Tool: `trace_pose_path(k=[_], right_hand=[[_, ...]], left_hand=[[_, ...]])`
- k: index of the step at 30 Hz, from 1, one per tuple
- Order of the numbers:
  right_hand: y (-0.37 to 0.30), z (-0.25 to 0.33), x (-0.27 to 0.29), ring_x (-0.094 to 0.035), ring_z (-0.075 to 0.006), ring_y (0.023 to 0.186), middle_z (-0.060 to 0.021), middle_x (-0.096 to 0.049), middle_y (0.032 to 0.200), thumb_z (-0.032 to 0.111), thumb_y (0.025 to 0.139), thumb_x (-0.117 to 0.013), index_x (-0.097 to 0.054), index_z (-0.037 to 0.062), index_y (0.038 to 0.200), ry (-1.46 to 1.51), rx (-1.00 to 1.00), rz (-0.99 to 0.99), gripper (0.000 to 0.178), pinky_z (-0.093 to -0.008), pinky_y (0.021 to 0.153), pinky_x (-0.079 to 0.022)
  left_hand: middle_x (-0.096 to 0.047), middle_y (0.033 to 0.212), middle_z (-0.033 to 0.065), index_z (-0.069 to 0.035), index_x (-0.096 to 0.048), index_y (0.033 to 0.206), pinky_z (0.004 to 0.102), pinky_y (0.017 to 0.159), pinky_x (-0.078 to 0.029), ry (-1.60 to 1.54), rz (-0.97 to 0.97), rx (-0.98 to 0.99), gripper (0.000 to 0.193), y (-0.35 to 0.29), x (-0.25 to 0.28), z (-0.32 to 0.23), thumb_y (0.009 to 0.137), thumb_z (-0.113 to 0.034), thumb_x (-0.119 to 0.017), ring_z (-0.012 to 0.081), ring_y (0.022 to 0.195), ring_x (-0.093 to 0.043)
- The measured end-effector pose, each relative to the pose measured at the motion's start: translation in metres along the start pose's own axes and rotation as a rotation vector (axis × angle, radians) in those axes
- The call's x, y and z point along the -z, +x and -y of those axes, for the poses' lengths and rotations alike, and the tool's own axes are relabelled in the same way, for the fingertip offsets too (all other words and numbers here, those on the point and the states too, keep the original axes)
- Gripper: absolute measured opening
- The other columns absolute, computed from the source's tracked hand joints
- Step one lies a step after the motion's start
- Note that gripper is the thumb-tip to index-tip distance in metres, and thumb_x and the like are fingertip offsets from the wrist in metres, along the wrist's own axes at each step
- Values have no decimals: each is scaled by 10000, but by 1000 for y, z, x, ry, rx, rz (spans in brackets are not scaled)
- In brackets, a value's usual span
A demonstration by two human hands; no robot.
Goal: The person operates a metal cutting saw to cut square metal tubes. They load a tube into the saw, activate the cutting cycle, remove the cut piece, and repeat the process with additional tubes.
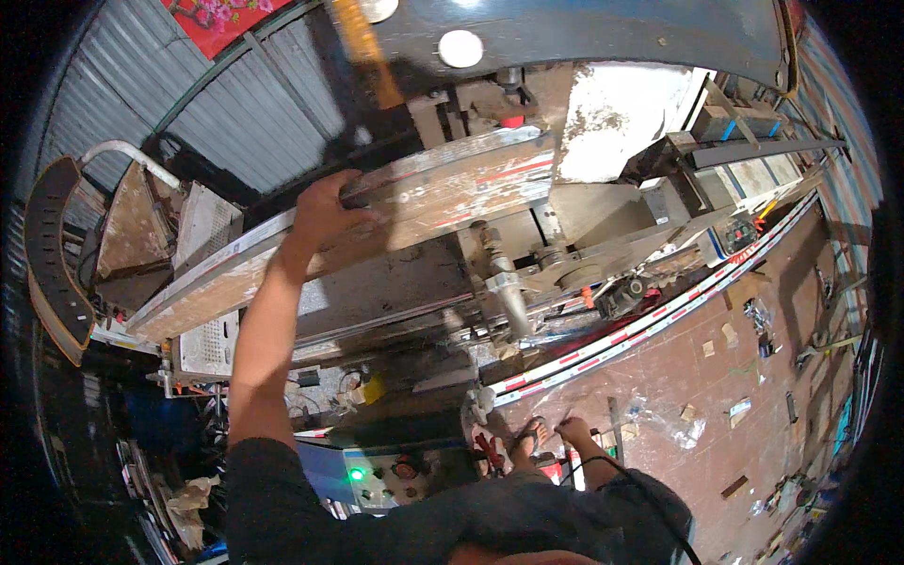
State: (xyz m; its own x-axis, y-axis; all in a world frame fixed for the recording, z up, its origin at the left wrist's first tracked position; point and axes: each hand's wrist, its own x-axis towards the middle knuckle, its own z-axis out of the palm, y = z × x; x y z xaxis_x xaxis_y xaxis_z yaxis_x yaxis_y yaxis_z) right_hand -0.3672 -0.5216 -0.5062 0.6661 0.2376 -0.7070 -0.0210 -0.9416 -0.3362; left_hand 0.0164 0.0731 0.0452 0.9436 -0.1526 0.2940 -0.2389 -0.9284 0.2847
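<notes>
A long, worn wooden board (443,193), streaked with white and red, lies slantwise across the machine bench. My left hand (325,212) is over its upper edge, the thumb on the near face and the fingers curled toward the far side. Part of those fingers is hidden behind the edge. Low beside my body hangs my right hand (571,430), away from the board, with its fingers curled in; whether anything small is in them cannot be made out. Near it are a sandalled foot (532,436) and a black cable (650,494).
A metal pipe fitting (507,292) stands out on the bench's near side. Red-and-white striped rails (612,337) edge the bench. A green lamp (357,475) glows on a control box below. Scraps lie on the tiled floor (678,377). A dark panel (584,38) overhangs the far side.
</notes>
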Motion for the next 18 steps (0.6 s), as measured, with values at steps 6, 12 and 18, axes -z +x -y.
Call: trace_pose_path(k=[6,12,18], right_hand=[[13,140,41,-796,-348,1001,-214,-816,1099,427,897,-831,-785,-26,1194,559,119,-217,544,-455,910,-612],[-40,159,66,-777,-349,1091,-212,-797,1198,468,892,-839,-765,37,1296,391,204,-72,595,-440,974,-608],[-138,57,73,-771,-354,1060,-163,-810,1157,481,877,-840,-793,73,1259,345,-161,-46,561,-442,967,-603]], left_hand=[[-796,1164,148,-117,-684,1352,467,922,-583,53,66,31,855,-7,13,-8,646,-493,-984,340,1056,-766],[-794,1124,162,-132,-683,1333,486,947,-579,189,-28,-21,835,-7,5,-10,652,-515,-978,380,1093,-752],[-734,1303,206,-64,-642,1393,521,1030,-548,187,-89,-163,951,-28,9,-10,632,-521,-982,413,1177,-711]])
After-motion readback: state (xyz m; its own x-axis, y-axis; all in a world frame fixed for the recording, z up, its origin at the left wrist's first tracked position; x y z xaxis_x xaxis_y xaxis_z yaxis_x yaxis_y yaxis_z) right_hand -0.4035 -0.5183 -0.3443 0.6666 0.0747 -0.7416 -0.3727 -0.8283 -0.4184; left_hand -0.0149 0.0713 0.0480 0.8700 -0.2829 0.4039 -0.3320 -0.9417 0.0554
